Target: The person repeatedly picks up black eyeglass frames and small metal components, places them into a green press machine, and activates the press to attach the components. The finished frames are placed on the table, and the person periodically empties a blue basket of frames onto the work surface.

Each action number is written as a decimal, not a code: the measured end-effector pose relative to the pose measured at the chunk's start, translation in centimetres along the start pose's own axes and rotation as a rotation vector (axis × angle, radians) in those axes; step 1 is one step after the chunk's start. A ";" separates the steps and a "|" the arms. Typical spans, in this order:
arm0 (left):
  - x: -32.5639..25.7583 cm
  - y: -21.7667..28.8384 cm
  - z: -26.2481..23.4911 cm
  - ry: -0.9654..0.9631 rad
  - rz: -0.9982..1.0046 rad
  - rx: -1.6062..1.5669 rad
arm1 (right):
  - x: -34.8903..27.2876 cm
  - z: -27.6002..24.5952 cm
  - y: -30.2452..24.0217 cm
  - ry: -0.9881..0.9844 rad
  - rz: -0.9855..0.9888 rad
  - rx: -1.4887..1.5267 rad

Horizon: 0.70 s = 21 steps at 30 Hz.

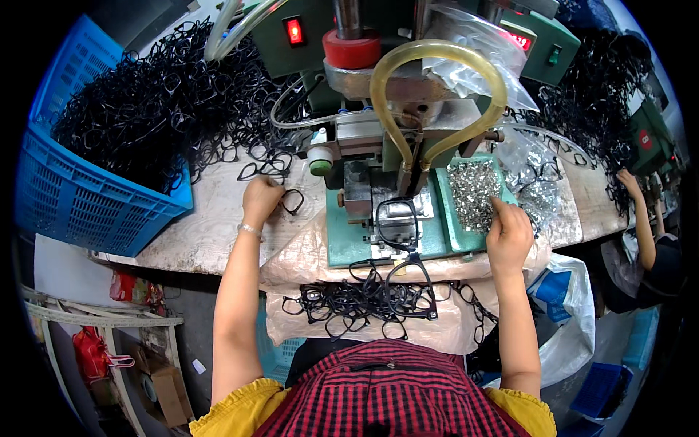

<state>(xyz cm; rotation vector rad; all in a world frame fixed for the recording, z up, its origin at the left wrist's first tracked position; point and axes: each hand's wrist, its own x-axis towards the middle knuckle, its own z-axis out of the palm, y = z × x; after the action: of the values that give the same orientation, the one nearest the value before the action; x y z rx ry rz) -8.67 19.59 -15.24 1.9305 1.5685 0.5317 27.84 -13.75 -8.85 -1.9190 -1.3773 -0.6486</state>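
Observation:
My left hand point(261, 199) grips a black eyeglass frame point(290, 200) on the worn workbench point(211, 218), beside a big heap of black frames point(167, 102). My right hand point(508, 234) reaches into a green tray point(445, 218) of small silver metal parts point(473, 191), fingers pinched among them. Between my hands a black frame point(397, 218) lies on the bed of a green press machine point(378, 138). More frames point(371, 298) are piled on a cloth across my lap.
A blue plastic crate point(73, 197) holds frames at the left. A yellowish hose point(437, 80) loops in front of the machine. Clear bags of parts point(535, 178) lie at the right. Another person point(652, 247) works at the far right by a second frame heap point(597, 95).

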 end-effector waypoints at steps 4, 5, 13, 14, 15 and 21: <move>-5.8 0.6 -1.1 0.080 -0.048 -0.704 | -0.5 -0.4 -0.7 0.042 0.057 0.049; -7.1 0.5 -1.1 0.112 -0.091 -0.858 | -0.6 -0.6 -0.7 0.056 0.066 0.097; -10.3 7.0 -1.7 0.021 -0.061 -1.715 | 4.8 1.0 -10.1 0.022 0.329 0.949; -11.9 11.0 -2.6 0.009 0.080 -1.737 | 4.8 1.6 -11.1 0.016 0.393 1.071; -12.9 13.3 -3.7 -0.054 0.322 -1.694 | 5.0 1.9 -11.6 0.010 0.453 1.193; -14.2 21.5 -5.7 0.362 1.155 -0.690 | 5.0 1.4 -14.3 -0.046 0.639 1.596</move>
<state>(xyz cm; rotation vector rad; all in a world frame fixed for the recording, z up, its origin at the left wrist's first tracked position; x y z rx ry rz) 0.35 4.03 4.11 2.0203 0.1403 1.6809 15.84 -6.57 -2.71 -0.8506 -0.6864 0.6862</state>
